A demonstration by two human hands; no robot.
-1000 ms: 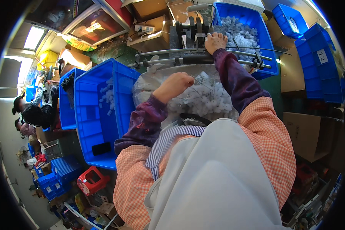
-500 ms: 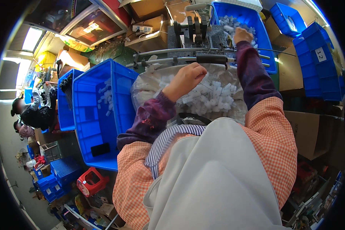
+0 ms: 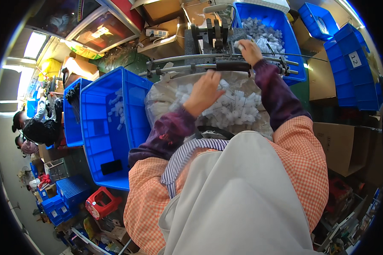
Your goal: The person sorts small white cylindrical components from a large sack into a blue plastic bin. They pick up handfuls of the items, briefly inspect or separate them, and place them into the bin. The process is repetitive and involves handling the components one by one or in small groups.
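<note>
My left hand (image 3: 203,94) is over the near side of the rods, its fingers stretched forward and the thumb apart, slightly blurred; I see nothing in it. Beneath and beside it a pile of white plastic pieces (image 3: 238,108), some with thin metal wires or springs, lies on a pale plastic sheet (image 3: 159,100). My right hand (image 3: 252,53) is beyond the rods, beside the dark metal fixture (image 3: 217,36). Its fingers are closed on a small white plastic piece (image 3: 238,44), partly hidden. A black sleeve (image 3: 232,65) sits on the nearer metal rod, between the hands.
A blue bin (image 3: 291,42) of white pieces stands at the far right. To the left, a large blue bin (image 3: 98,146) holds some white pieces and a dark flat object (image 3: 111,167). Cardboard boxes (image 3: 340,146) stand at the right, a red stool (image 3: 101,203) at lower left.
My right hand has come out of the far blue bin, leftward and nearer, to the metal fixture with a white piece. My left hand has shifted slightly left and its fingers have opened.
</note>
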